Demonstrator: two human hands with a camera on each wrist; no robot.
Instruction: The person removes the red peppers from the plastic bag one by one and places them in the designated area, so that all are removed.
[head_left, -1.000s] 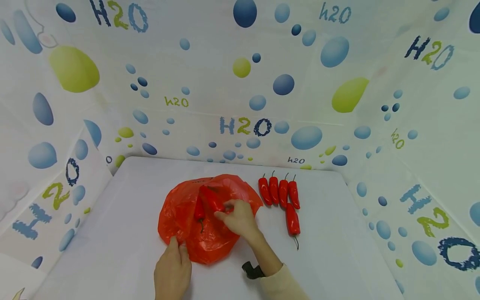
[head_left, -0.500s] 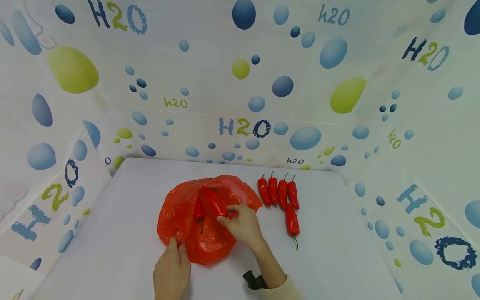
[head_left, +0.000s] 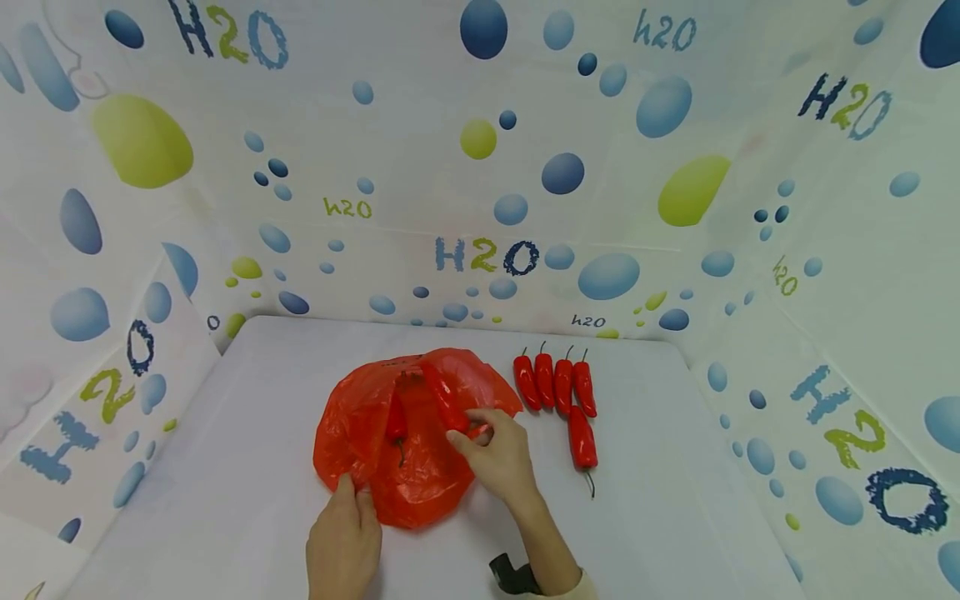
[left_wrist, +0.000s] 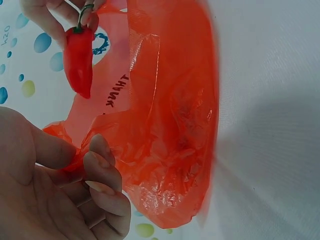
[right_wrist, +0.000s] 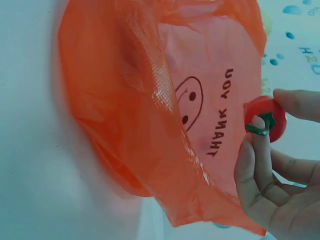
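An orange-red plastic bag [head_left: 345,425] lies on the white table; its printed inside shows "THANK YOU" and a smiling face [right_wrist: 190,102] in the right wrist view. My left hand [head_left: 343,542] pinches the bag's near left edge between thumb and fingers [left_wrist: 102,165]. Over the bag's opening, my right hand [head_left: 498,454] holds a red chili pepper [head_left: 444,400] at its green stem end. In the left wrist view that pepper [left_wrist: 79,62] hangs tip down. Another red pepper [head_left: 397,421] with a dark stem shows at the bag's opening.
Right of the bag, several red peppers [head_left: 543,382] lie side by side with stems pointing away. One more pepper [head_left: 582,437] lies nearer, stem toward me. A patterned curtain [head_left: 375,167] encloses the white table [head_left: 660,467] at the back and sides.
My right hand has moved a little right and toward me with the pepper, whose tip has swung right from the other pepper. My left hand stays at the bag's edge.
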